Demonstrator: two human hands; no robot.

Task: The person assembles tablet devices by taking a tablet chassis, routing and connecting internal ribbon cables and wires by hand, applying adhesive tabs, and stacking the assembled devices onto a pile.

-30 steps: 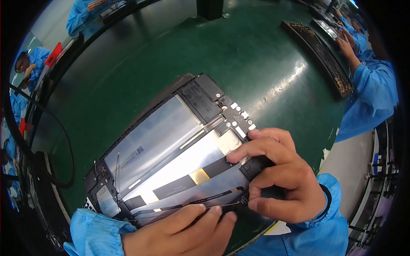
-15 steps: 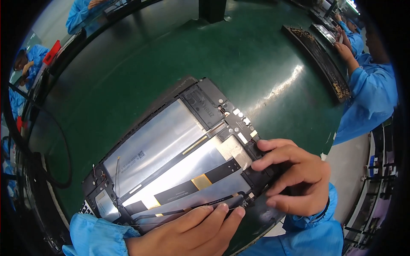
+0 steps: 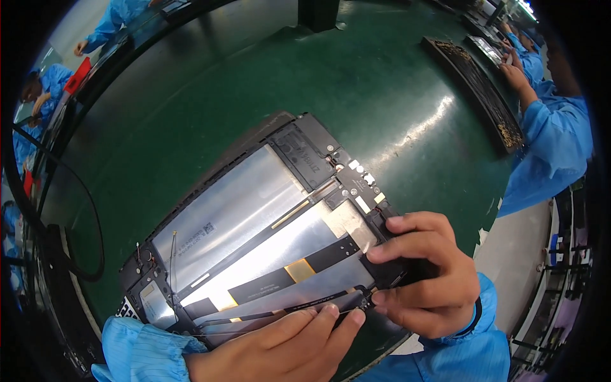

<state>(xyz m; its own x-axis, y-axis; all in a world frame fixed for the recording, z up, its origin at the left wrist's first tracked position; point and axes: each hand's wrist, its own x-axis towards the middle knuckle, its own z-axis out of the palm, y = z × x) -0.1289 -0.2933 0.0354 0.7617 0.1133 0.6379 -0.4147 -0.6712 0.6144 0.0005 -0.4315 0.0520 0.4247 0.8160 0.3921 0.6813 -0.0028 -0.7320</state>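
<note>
An opened tablet (image 3: 242,204) lies slantwise on the green table, its inner side facing up. Silver battery plates, a black flat cable (image 3: 270,285) with a yellow patch, and a small circuit board (image 3: 363,184) show inside the black frame. My left hand (image 3: 286,340) grips the near long edge, fingertips pressed together on the rim and thumb hidden. A thin wire (image 3: 235,333) runs along that edge toward these fingers. At the right-hand corner, my right hand (image 3: 433,274) is closed with bent fingers on the black corner part. Its lower fingertips touch the rim close to my left fingertips.
A dark long tray (image 3: 474,95) with small gold-coloured bits stands at the far right, beside a co-worker's blue sleeve (image 3: 554,140). A black cable (image 3: 95,223) loops at the left. Co-workers and a red bin (image 3: 77,76) are beyond the table's far left edge.
My right hand has moved slightly left and its lower fingers now meet the tablet's near corner rim. My left hand stays put. A far co-worker's arm has shifted.
</note>
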